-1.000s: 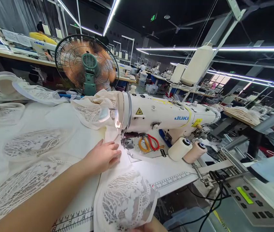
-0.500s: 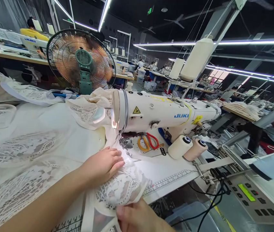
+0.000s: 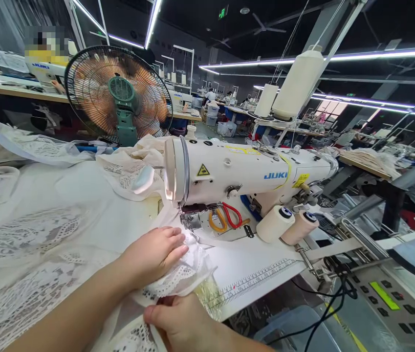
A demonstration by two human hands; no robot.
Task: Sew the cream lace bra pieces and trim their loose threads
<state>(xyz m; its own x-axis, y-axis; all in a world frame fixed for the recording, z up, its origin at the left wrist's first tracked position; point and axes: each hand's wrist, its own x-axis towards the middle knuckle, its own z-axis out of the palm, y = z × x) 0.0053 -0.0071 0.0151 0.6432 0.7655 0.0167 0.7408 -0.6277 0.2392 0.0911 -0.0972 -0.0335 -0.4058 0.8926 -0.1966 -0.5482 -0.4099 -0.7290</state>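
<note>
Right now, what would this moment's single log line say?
left hand: on lace fabric | right hand: pinching lace fabric | sewing machine: ahead

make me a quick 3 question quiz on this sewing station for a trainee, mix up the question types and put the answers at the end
1. True or false: the right hand is holding the red handle.

2. Fill in the blank: the blue lettering on the arm of the sewing machine reads ____.

3. Multiple choice: what is the left hand resting on?
A) a thread spool
B) lace fabric
C) a control panel

Key
1. False; it holds lace fabric, and the red handle lies beyond it, beside the sewing machine.
2. JUKI
3. B
</note>
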